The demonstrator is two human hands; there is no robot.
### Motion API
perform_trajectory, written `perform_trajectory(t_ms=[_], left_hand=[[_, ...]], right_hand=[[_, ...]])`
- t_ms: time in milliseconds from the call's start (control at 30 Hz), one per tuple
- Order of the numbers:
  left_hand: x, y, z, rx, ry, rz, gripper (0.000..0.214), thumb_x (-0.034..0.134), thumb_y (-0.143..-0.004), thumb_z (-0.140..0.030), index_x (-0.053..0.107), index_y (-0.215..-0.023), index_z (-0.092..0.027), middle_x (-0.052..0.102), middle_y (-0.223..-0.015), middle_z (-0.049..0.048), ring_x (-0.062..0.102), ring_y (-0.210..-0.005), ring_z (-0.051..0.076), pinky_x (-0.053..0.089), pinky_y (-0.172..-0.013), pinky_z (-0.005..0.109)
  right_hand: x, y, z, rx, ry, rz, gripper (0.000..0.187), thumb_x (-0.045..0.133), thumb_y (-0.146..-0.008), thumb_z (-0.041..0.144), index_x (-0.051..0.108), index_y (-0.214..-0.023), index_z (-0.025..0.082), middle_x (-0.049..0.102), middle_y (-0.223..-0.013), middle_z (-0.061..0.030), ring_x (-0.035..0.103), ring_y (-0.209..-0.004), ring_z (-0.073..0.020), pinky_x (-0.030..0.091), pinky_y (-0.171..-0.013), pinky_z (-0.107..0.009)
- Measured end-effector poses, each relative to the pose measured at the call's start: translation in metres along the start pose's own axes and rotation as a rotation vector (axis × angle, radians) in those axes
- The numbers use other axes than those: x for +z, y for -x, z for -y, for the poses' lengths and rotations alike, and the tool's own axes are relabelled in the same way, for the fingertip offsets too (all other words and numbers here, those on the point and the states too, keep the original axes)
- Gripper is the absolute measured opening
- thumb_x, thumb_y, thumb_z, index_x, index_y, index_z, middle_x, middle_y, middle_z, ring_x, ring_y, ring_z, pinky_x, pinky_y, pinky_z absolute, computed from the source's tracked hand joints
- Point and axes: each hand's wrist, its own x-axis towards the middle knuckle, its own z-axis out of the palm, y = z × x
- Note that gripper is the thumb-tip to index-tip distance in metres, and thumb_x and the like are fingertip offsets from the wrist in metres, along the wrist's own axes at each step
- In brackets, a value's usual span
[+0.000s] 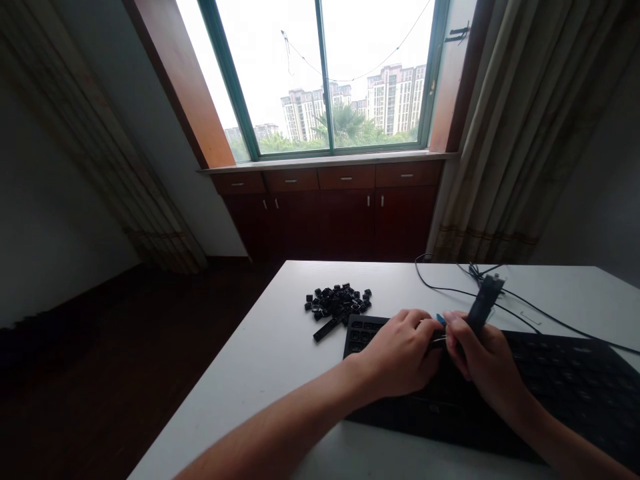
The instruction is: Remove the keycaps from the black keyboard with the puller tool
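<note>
V. dim w/ blown-out window (325,77)

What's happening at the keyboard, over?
Right hand gripping dark elongated object; left hand alongside, hold unclear. Both over black keyboard. Keycaps heaped by its far left corner. Cables beyond it, seemingly not in the way.

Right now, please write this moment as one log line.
left hand: over keyboard; right hand: holding long dark piece; keycaps: piled on table

Two hands (403,352), one keyboard (565,363), one keycap heap (337,303) (too jumbled to count), four far drawers (290,179), two curtains (505,120).
</note>
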Motion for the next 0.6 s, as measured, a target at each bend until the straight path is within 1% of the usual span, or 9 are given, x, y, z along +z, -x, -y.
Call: perform_trajectory(t_ms=[67,133,167,233,300,367,433,467,600], left_hand=[[-0.011,-0.001,0.004,-0.029,-0.101,0.047,0.035,0.061,-0.094,-0.039,0.062,-0.121,-0.017,0.064,-0.120,0.0124,0.061,-0.113,0.030,0.052,-0.100,0.043],[-0.022,-0.002,0.008,-0.036,-0.140,0.134,0.033,0.063,-0.093,-0.045,0.066,-0.114,-0.019,0.066,-0.108,0.0093,0.065,-0.099,0.028,0.055,-0.087,0.040],[-0.027,-0.002,0.010,-0.033,-0.133,0.178,0.031,0.061,-0.094,-0.044,0.067,-0.112,-0.020,0.066,-0.104,0.0079,0.066,-0.094,0.026,0.055,-0.082,0.036],[-0.036,-0.003,0.014,-0.019,-0.104,0.232,0.024,0.058,-0.097,-0.037,0.070,-0.112,-0.021,0.067,-0.104,0.0067,0.068,-0.091,0.023,0.053,-0.077,0.031],[-0.045,-0.004,0.018,0.001,-0.097,0.248,0.021,0.058,-0.098,-0.032,0.072,-0.110,-0.022,0.068,-0.107,0.0065,0.068,-0.093,0.022,0.052,-0.077,0.028],[-0.060,-0.004,0.022,-0.004,-0.108,0.285,0.019,0.061,-0.096,-0.030,0.074,-0.108,-0.023,0.069,-0.108,0.0055,0.069,-0.092,0.020,0.050,-0.076,0.026],[-0.080,-0.003,0.029,-0.069,-0.120,0.369,0.016,0.065,-0.093,-0.026,0.075,-0.105,-0.024,0.071,-0.107,0.0028,0.068,-0.089,0.017,0.049,-0.075,0.024],[-0.091,-0.002,0.034,-0.114,-0.130,0.380,0.014,0.067,-0.091,-0.025,0.076,-0.102,-0.024,0.073,-0.103,0.0017,0.068,-0.086,0.016,0.048,-0.073,0.023],[-0.138,0.010,0.062,-0.311,-0.207,0.352,0.017,0.068,-0.084,-0.016,0.077,-0.097,-0.022,0.073,-0.102,0.0027,0.067,-0.088,0.017,0.046,-0.069,0.022]], right_hand=[[-0.001,0.001,0.003,-0.008,0.008,0.010,0.054,0.053,-0.096,0.055,0.049,-0.055,0.021,0.041,-0.037,0.0053,0.036,-0.033,-0.0082,0.030,-0.038,-0.023],[-0.001,0.002,0.005,-0.014,0.014,0.023,0.054,0.053,-0.097,0.055,0.050,-0.055,0.021,0.041,-0.038,0.0051,0.036,-0.034,-0.0084,0.029,-0.039,-0.023],[-0.001,0.002,0.007,-0.016,0.019,0.026,0.054,0.053,-0.097,0.055,0.050,-0.054,0.021,0.041,-0.038,0.0049,0.035,-0.034,-0.0085,0.029,-0.039,-0.024],[-0.001,0.004,0.009,-0.015,0.033,0.023,0.054,0.052,-0.097,0.054,0.051,-0.054,0.021,0.040,-0.038,0.0046,0.035,-0.035,-0.0088,0.029,-0.040,-0.024],[-0.001,0.005,0.010,-0.017,0.053,0.020,0.055,0.052,-0.097,0.054,0.051,-0.053,0.021,0.040,-0.038,0.0041,0.036,-0.036,-0.0095,0.030,-0.041,-0.025],[-0.001,0.006,0.011,-0.013,0.069,0.022,0.056,0.052,-0.097,0.054,0.051,-0.052,0.022,0.040,-0.038,0.0033,0.037,-0.037,-0.0104,0.032,-0.042,-0.026],[-0.002,0.006,0.010,0.002,0.082,0.029,0.056,0.052,-0.097,0.054,0.051,-0.052,0.022,0.041,-0.038,0.0026,0.038,-0.038,-0.0115,0.032,-0.043,-0.027],[-0.002,0.006,0.010,0.009,0.088,0.032,0.055,0.052,-0.097,0.054,0.052,-0.052,0.022,0.041,-0.039,0.0024,0.038,-0.038,-0.0119,0.033,-0.042,-0.028],[-0.004,0.007,0.008,0.013,0.120,0.037,0.053,0.053,-0.096,0.055,0.054,-0.054,0.022,0.044,-0.043,0.0018,0.039,-0.039,-0.0127,0.034,-0.042,-0.029]])
